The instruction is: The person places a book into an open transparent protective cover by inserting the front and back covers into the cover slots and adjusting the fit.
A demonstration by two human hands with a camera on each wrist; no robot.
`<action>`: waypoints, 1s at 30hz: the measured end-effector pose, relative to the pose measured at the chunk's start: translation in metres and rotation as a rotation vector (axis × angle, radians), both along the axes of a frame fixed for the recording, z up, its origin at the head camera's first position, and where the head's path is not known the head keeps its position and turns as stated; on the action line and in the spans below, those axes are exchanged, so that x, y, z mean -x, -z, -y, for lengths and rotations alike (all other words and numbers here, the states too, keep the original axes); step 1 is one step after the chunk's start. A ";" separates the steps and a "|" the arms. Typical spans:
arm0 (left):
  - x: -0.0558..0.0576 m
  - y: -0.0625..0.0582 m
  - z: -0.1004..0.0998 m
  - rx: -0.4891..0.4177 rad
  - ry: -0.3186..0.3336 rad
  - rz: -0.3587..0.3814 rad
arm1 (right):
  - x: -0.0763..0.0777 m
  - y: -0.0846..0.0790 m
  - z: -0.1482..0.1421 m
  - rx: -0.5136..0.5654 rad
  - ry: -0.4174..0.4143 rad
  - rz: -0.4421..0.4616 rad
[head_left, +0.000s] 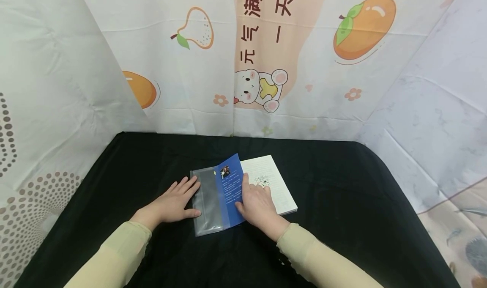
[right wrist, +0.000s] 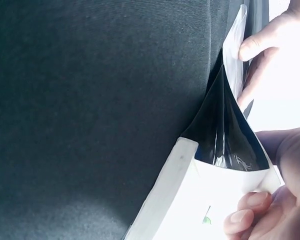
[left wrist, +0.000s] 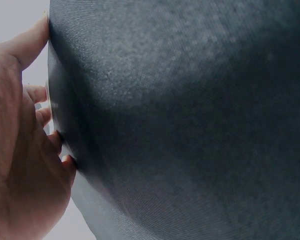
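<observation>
One thick book with cream-white pages [head_left: 279, 195] lies open on the black cloth-covered table [head_left: 342, 186], between and in front of the two hands. Its blue paper flap with white printed text and one small photo [head_left: 231, 190] stands raised in a fold, and from its left side one clear, shiny plastic sleeve [head_left: 208, 203] reaches out to the left.

The left hand [head_left: 171, 205] is flat, with the fingers spread wide. Its fingertips and its thumb rest on the left edge of the plastic sleeve. The right hand [head_left: 258, 203] is narrow and holds the blue paper flap near its fold: the thumb is on the blue face, the index finger lies straight along the edge, and the other fingers are curled on the page side. In the right wrist view, a dark hollow opens under the raised flap.

I count two pale yellow-green sleeves, left [head_left: 118, 250] and right [head_left: 319, 258]. On the white curtain behind [head_left: 152, 9] there are two orange mango pictures, one of them cut by a fold, one outlined fruit [head_left: 195, 28] and one white cartoon animal [head_left: 249, 87].
</observation>
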State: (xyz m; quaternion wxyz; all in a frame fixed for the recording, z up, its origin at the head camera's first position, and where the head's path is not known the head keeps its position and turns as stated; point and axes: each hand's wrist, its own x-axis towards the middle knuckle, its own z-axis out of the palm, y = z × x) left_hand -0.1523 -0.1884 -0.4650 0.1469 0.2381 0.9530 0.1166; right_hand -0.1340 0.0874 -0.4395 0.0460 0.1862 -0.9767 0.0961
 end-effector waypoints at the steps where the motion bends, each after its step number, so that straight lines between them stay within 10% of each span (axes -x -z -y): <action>1: 0.000 0.000 0.000 0.002 -0.001 -0.003 | 0.000 0.000 0.000 -0.001 0.001 0.001; 30: -0.001 0.000 -0.001 -0.007 -0.002 -0.003 | -0.002 0.000 0.002 0.009 0.001 0.009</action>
